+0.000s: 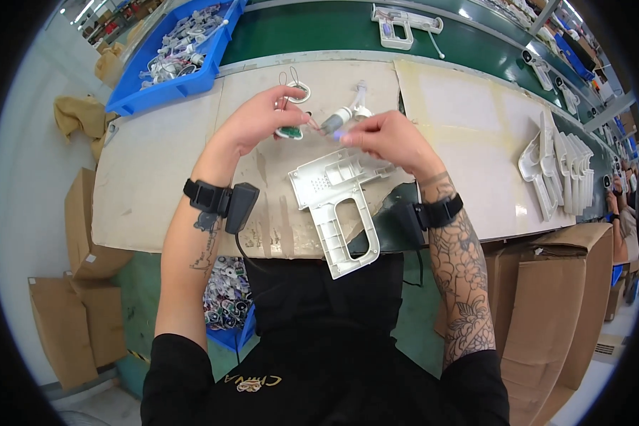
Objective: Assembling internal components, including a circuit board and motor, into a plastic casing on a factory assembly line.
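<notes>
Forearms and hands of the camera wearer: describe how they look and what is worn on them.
The left hand and right hand are ungloved. Short black sleeves cover the upper arms. Each forearm wears a black strap with a boxy black module and a thin black cable. Small dark tattoos mark the left forearm; a larger floral line tattoo covers much of the right.

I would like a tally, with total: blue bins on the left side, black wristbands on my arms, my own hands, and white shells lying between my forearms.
Blue bins: 2
Black wristbands: 2
Hands: 2
White shell: 1
Total: 7
</notes>
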A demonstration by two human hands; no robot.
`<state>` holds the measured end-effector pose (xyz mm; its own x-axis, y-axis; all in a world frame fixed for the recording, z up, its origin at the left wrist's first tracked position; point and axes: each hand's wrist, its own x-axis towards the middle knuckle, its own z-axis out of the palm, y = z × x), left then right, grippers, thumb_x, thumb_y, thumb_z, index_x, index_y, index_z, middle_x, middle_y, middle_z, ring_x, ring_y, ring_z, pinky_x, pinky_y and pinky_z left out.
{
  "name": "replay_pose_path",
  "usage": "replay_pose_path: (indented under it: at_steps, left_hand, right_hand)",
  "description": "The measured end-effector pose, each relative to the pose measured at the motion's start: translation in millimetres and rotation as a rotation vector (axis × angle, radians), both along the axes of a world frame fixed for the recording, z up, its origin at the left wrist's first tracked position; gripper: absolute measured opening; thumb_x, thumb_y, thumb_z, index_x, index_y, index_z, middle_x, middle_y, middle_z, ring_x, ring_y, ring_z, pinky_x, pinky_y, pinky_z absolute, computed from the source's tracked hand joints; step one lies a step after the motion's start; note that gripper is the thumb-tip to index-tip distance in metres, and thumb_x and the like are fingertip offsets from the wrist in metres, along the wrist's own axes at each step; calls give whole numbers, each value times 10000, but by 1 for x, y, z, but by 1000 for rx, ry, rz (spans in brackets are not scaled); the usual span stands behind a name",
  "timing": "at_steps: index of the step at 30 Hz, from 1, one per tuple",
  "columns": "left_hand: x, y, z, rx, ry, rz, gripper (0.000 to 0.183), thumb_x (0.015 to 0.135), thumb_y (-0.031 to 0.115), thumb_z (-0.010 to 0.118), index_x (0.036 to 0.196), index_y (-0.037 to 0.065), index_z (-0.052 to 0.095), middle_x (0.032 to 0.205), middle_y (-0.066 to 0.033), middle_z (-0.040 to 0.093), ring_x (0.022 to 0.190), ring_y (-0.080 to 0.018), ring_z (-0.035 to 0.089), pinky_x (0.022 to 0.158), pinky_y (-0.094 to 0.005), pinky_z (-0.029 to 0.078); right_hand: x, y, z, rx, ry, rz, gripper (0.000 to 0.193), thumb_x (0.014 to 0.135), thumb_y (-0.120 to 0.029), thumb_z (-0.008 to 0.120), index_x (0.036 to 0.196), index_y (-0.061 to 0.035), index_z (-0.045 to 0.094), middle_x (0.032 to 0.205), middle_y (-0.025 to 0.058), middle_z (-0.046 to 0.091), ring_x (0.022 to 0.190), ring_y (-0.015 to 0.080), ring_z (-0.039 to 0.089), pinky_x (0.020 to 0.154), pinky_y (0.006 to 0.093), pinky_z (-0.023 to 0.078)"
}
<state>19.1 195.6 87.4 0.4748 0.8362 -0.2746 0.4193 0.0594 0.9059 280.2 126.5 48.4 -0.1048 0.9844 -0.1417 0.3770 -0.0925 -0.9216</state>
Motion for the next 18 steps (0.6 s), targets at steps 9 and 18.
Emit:
replay_pose_path:
  at_steps: [9, 18]
  left_hand:
    - [-31, -54, -23, 502, 195, -68, 686, 866, 46, 743, 1507, 62, 500, 1079, -41, 657, 899, -134, 617, 828, -292, 524]
    - [-16, -99, -21, 678, 467, 201, 514, 921, 101, 693, 1408, -7, 570, 687, -117, 591, 604, -189, 587, 610, -356, 487]
  right_hand:
    - [-19, -53, 28, -97, 154, 124, 317, 925, -289, 792, 908, 23, 737, 710, 1, 652, 623, 65, 581, 603, 236, 479]
    - [-42, -98, 6, 238, 17, 92, 251, 888, -197, 794, 1039, -4, 740, 786, 114, 710, 645, 189, 643, 643, 322, 529]
